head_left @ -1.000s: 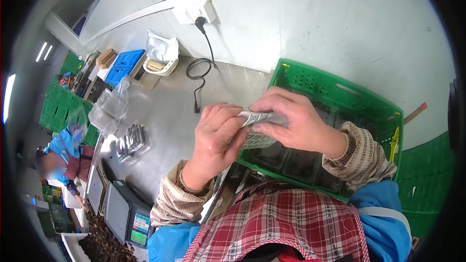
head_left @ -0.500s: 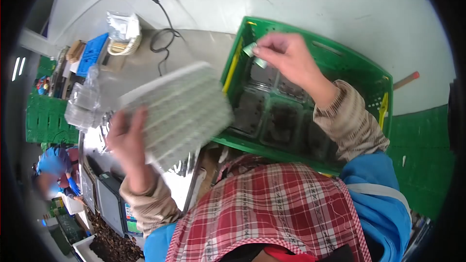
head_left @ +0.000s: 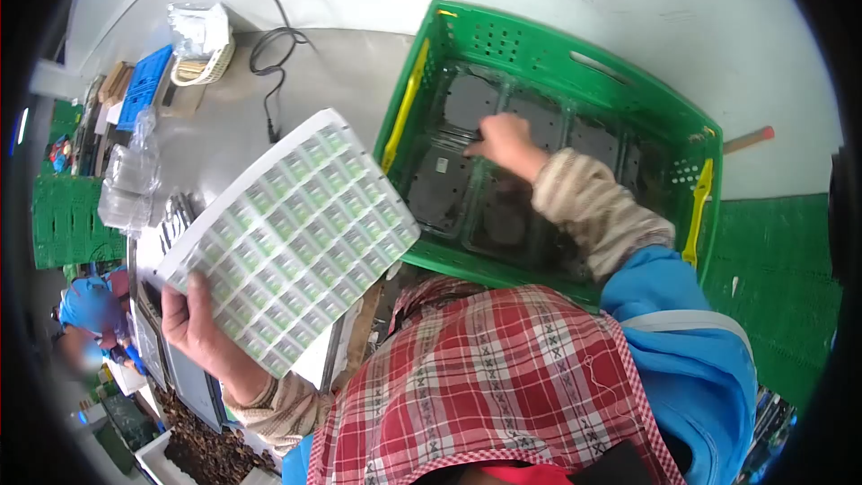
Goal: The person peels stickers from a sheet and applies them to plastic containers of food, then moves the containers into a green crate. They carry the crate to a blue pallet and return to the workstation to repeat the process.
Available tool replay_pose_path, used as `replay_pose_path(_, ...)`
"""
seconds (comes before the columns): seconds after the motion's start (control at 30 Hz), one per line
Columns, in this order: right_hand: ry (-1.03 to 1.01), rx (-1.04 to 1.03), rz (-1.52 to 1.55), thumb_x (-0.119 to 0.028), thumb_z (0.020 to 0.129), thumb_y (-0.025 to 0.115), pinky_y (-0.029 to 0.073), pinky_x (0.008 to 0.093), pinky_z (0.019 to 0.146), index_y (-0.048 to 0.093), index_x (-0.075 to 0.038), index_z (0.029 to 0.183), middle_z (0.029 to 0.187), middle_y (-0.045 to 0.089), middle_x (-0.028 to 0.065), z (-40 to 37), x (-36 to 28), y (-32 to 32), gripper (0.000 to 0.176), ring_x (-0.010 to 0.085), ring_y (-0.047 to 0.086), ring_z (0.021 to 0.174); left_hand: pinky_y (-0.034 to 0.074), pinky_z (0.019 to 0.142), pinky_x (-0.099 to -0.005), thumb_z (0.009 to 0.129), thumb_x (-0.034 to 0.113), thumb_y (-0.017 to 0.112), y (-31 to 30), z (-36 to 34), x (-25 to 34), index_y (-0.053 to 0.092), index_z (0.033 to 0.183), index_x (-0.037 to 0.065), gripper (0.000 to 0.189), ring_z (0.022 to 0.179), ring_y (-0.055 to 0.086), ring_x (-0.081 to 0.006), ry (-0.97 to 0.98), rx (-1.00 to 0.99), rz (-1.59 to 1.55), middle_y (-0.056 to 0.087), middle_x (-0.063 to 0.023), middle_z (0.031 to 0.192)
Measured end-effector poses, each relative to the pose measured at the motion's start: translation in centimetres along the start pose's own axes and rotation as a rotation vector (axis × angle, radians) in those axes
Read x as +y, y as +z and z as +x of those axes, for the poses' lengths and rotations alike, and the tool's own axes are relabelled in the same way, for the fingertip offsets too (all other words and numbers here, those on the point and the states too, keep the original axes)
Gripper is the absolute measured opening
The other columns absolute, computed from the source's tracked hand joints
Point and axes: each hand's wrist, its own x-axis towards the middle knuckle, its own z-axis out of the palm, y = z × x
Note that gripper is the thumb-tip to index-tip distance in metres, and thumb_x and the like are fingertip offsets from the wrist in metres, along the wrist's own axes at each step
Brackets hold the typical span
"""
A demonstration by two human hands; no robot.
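My left hand (head_left: 196, 321) grips the lower left corner of a label sheet (head_left: 296, 233), a white backing with rows of small green and grey stickers. It is tilted over the table beside the crate. My right hand (head_left: 510, 144) reaches into a green crate (head_left: 539, 27), its fingers closed at the rims between clear plastic boxes (head_left: 437, 202). What the fingertips hold, if anything, is hidden. The boxes have dark contents and sit in rows. A small pale label (head_left: 442, 164) lies on one box just below my right hand.
A black power cable (head_left: 272, 72) lies on the metal table near a white basket (head_left: 205, 67). Clear plastic packs (head_left: 130, 184) and a blue crate (head_left: 144, 85) stand at left. A co-worker (head_left: 94, 310) is at the far left. A wooden handle (head_left: 750, 139) juts out behind the crate.
My right hand has moved down from the crate's upper left corner onto the boxes; the green label in its fingers no longer shows there. The sheet has shifted left and down with my left hand.
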Motion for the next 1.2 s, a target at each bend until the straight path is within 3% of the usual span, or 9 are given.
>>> replay_pose_path(0.17, -0.146, -0.162, 0.646, -0.014, 0.067, 0.073, 0.048, 0.0318, 0.060, 0.060, -0.003, 0.079, 0.072, 0.064, 0.0096, -5.0, 5.2, 1.8, 0.021, 0.0198, 0.062, 0.066, 0.045, 0.067, -0.0206, 0.085, 0.006, 0.055, -1.3, 0.0, -2.5, 0.061, 0.095, -0.003, 0.015, 0.073, 0.059, -0.0090, -0.110, -0.105, -0.123, 0.065, -0.0088, 0.087)
replay_pose_path(0.4, -0.029, 0.240, 0.114, -0.028, 0.061, 0.077, 0.048, 0.0390, 0.064, 0.054, -0.002, 0.089, 0.080, 0.061, 0.0152, -7.8, 6.4, 0.0, 0.045, 0.0308, 0.061, 0.075, 0.043, 0.062, -0.0202, 0.082, 0.009, 0.060, 3.6, -2.1, -2.0, 0.063, 0.091, -0.002, 0.015, 0.066, 0.056, -0.0074, -0.198, -0.271, -0.103, 0.064, -0.0048, 0.080)
replay_pose_path(0.47, 0.035, 0.081, 0.954, -0.019, 0.077, 0.069, 0.046, 0.0244, 0.060, 0.053, -0.004, 0.104, 0.079, 0.061, 0.0064, -9.5, 6.4, -3.2, 0.034, 0.0108, 0.058, 0.067, 0.044, 0.061, -0.0206, 0.080, 0.006, 0.061, 4.7, -2.3, -1.4, 0.063, 0.088, -0.003, 0.012, 0.065, 0.057, -0.0089, -0.236, -0.346, -0.152, 0.065, -0.0070, 0.080)
replay_pose_path(0.57, -0.116, -0.028, 1.396, -0.010, 0.082, 0.063, 0.045, 0.0222, 0.061, 0.051, -0.005, 0.112, 0.078, 0.059, 0.0025, -13.9, 2.2, -10.5, 0.032, 0.0062, 0.054, 0.070, 0.045, 0.059, -0.0215, 0.078, 0.002, 0.062, 7.4, -3.9, -1.6, 0.063, 0.085, -0.004, 0.008, 0.063, 0.057, -0.0099, -0.358, -0.432, -0.235, 0.065, -0.0088, 0.077)
replay_pose_path(0.7, -0.236, 0.070, 1.410, -0.003, 0.083, 0.059, 0.044, 0.0216, 0.063, 0.050, -0.004, 0.118, 0.081, 0.059, 0.0026, -14.6, 0.5, -10.2, 0.036, 0.0053, 0.052, 0.070, 0.046, 0.064, -0.0234, 0.077, 0.001, 0.062, 8.3, -4.9, -1.5, 0.063, 0.084, -0.004, 0.008, 0.069, 0.058, -0.0113, -0.415, -0.512, -0.271, 0.065, -0.0092, 0.083)
replay_pose_path(0.77, -0.155, 0.079, 1.454, -0.002, 0.082, 0.060, 0.045, 0.0216, 0.065, 0.052, -0.001, 0.116, 0.088, 0.061, 0.0034, -15.2, 0.6, -10.2, 0.035, 0.0061, 0.054, 0.073, 0.043, 0.075, -0.0264, 0.076, 0.000, 0.062, 8.7, -5.2, -2.1, 0.063, 0.083, -0.003, 0.008, 0.081, 0.056, -0.0128, -0.097, -0.475, -0.244, 0.062, -0.0090, 0.093)
replay_pose_path(0.87, -0.189, 0.009, 1.352, -0.001, 0.081, 0.061, 0.046, 0.0214, 0.070, 0.057, 0.001, 0.110, 0.093, 0.062, 0.0037, -16.9, 2.2, -10.2, 0.029, 0.0068, 0.056, 0.079, 0.041, 0.083, -0.0282, 0.077, 0.006, 0.063, 8.4, -5.3, -3.5, 0.062, 0.094, -0.005, 0.021, 0.088, 0.056, -0.0145, -0.106, -0.570, -0.317, 0.061, -0.0078, 0.097)
replay_pose_path(1.1, -0.213, 0.142, 1.528, -0.007, 0.081, 0.064, 0.044, 0.0214, 0.061, 0.062, 0.002, 0.096, 0.078, 0.061, 0.0019, -18.7, 2.4, -10.3, 0.018, 0.0049, 0.052, 0.068, 0.041, 0.073, -0.0243, 0.075, 0.002, 0.065, 10.1, -7.9, -1.9, 0.064, 0.087, -0.005, 0.015, 0.076, 0.053, -0.0115, -0.122, -0.592, -0.167, 0.061, -0.0053, 0.086)
replay_pose_path(1.2, -0.211, 0.099, 1.248, -0.009, 0.081, 0.065, 0.041, 0.0220, 0.055, 0.062, 0.002, 0.092, 0.073, 0.059, 0.0012, -18.9, 3.0, -10.6, 0.016, 0.0043, 0.048, 0.063, 0.040, 0.065, -0.0220, 0.076, 0.004, 0.067, 10.3, -8.1, -1.4, 0.063, 0.082, -0.004, 0.011, 0.068, 0.051, -0.0085, -0.090, -0.529, -0.107, 0.060, -0.0023, 0.074)
